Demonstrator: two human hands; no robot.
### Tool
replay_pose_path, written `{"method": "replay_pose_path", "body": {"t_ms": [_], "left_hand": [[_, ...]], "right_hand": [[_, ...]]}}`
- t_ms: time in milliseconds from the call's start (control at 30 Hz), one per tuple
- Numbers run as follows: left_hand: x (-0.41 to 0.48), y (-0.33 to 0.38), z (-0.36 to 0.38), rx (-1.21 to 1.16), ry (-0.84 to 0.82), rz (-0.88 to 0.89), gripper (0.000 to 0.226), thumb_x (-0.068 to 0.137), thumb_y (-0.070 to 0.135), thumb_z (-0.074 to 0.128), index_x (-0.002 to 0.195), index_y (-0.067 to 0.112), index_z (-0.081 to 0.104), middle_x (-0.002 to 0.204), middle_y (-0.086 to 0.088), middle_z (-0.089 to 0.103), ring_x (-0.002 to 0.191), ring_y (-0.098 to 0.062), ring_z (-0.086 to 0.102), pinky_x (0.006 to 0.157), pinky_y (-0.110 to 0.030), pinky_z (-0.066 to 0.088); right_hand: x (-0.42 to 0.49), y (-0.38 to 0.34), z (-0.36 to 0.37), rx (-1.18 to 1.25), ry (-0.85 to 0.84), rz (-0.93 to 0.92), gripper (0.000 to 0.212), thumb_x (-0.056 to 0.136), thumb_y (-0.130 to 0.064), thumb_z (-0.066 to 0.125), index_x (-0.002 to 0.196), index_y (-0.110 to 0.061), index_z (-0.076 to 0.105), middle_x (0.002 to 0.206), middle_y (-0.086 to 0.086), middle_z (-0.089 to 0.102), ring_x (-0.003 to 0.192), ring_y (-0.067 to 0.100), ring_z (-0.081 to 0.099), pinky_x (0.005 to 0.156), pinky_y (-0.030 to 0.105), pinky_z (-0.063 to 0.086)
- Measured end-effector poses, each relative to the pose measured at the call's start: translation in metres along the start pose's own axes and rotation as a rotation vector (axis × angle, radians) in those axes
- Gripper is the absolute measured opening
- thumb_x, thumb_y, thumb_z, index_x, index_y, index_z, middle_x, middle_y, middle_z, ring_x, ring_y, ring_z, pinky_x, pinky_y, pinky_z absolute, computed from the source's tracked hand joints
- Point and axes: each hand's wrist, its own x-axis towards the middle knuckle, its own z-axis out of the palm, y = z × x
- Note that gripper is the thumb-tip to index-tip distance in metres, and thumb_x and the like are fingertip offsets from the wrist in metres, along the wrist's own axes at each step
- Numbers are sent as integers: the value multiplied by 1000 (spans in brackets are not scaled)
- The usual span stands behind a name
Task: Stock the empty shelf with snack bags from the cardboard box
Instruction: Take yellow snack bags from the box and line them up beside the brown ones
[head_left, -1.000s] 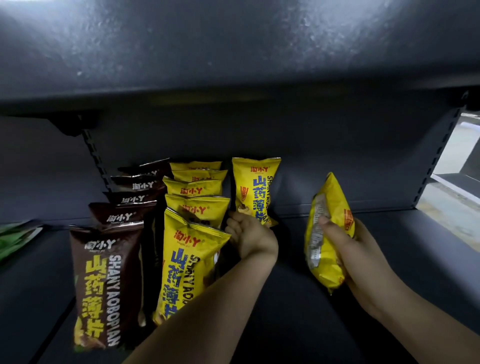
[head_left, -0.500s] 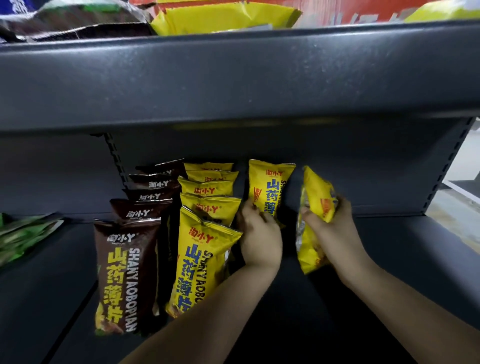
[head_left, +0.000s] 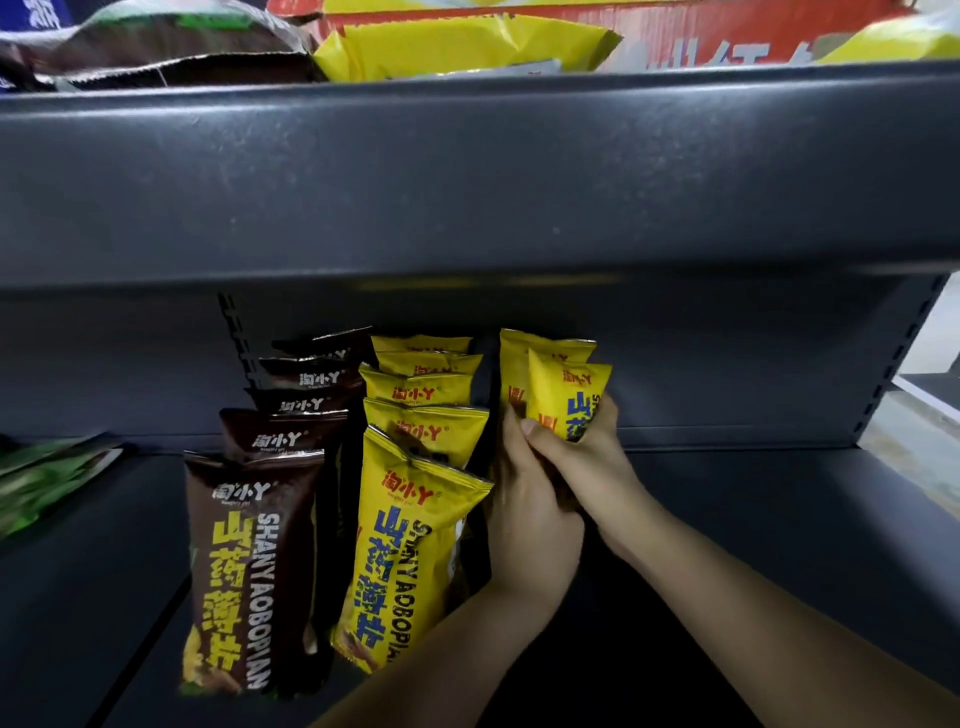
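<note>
On the shelf (head_left: 779, 519) we count five brown snack bags (head_left: 249, 561), five yellow snack bags (head_left: 405, 545), then two more: our left hand (head_left: 530, 525), grip hidden, touches the far bag (head_left: 517, 364); our right hand (head_left: 597, 467) clasps the near bag (head_left: 569, 400).

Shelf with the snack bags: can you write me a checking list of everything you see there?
Surface: dark grey shelf carrying the bags.
Job's things: five brown bags and five yellow bags upright in two rows; a third row has a back yellow bag and a front yellow bag.
Clutter: green packets lying at the left edge.
Hands: right hand grips the front yellow bag; left hand rests against its left side.
Cables: nothing seen.
Surroundings: upper shelf holding more bags and a red box.
</note>
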Motion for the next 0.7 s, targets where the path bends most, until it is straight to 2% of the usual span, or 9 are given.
{"method": "replay_pose_path", "body": {"t_ms": [67, 133, 200, 267, 333, 400, 500, 633, 700], "left_hand": [[6, 0, 3, 1, 23, -59, 87, 89, 33, 57, 151, 17, -2, 153, -5, 26, 138, -21, 31, 104, -31, 34], [9, -2, 6, -16, 21, -107, 89, 89, 38, 57, 150, 13, -2, 153, -7, 22, 139, -22, 29, 104, -31, 34], [11, -7, 10, -72, 2, -127, 90, 86, 38, 60, 150, 10, 2, 152, -9, 24, 138, -24, 29, 109, -35, 33], [10, -11, 13, -94, -7, -149, 91, 83, 40, 63, 148, 11, 6, 149, -9, 29, 136, -26, 32, 108, -42, 35], [9, -13, 16, -53, -18, -190, 99, 82, 47, 61, 149, 10, -1, 152, -11, 22, 139, -28, 26, 110, -42, 32], [9, -13, 18, 4, -13, -220, 102, 83, 51, 59, 150, 11, -7, 154, -11, 17, 141, -28, 22, 109, -41, 29], [12, -9, 17, 2, 4, -197, 96, 85, 49, 56, 150, 15, -6, 154, -8, 20, 141, -25, 24, 106, -37, 31], [16, -8, 12, -33, 8, -132, 92, 84, 44, 61, 151, 23, 2, 154, 0, 21, 143, -18, 18, 114, -36, 26], [19, -8, 11, -48, -1, -161, 93, 82, 35, 65, 150, 25, 3, 154, 0, 22, 143, -19, 18, 115, -39, 25]], "right_hand": [[-2, 1, 1, -28, -9, 4, 64, 79, -21, 77, 127, -22, 34, 125, 5, 56, 110, 13, 59, 90, 24, 51], [-1, 1, 3, -183, 15, -37, 65, 77, -28, 80, 125, -19, 36, 127, 4, 50, 119, 18, 52, 100, 36, 46], [5, 3, 4, -425, 46, -93, 71, 75, -37, 79, 128, -14, 37, 125, 2, 41, 124, 22, 40, 103, 38, 39], [9, 5, 6, -547, 64, -116, 79, 76, -43, 76, 135, -12, 33, 130, 6, 38, 127, 23, 33, 103, 39, 35], [13, 9, 8, -447, 58, -82, 80, 80, -39, 74, 139, -10, 29, 135, 8, 36, 128, 22, 34, 102, 33, 34], [15, 12, 9, -312, 43, -25, 67, 84, -36, 70, 132, -11, 31, 134, 9, 40, 127, 21, 42, 98, 29, 38], [17, 17, 9, -284, 12, 32, 50, 88, -44, 62, 117, -17, 31, 128, 9, 52, 118, 24, 53, 97, 36, 44], [20, 14, 6, -248, 37, -14, 45, 88, -51, 57, 113, -22, 34, 124, 3, 56, 120, 21, 53, 101, 36, 43], [22, 8, 3, -170, 41, -49, 34, 89, -52, 53, 111, -29, 40, 119, -4, 57, 115, 10, 55, 96, 21, 46]]}}
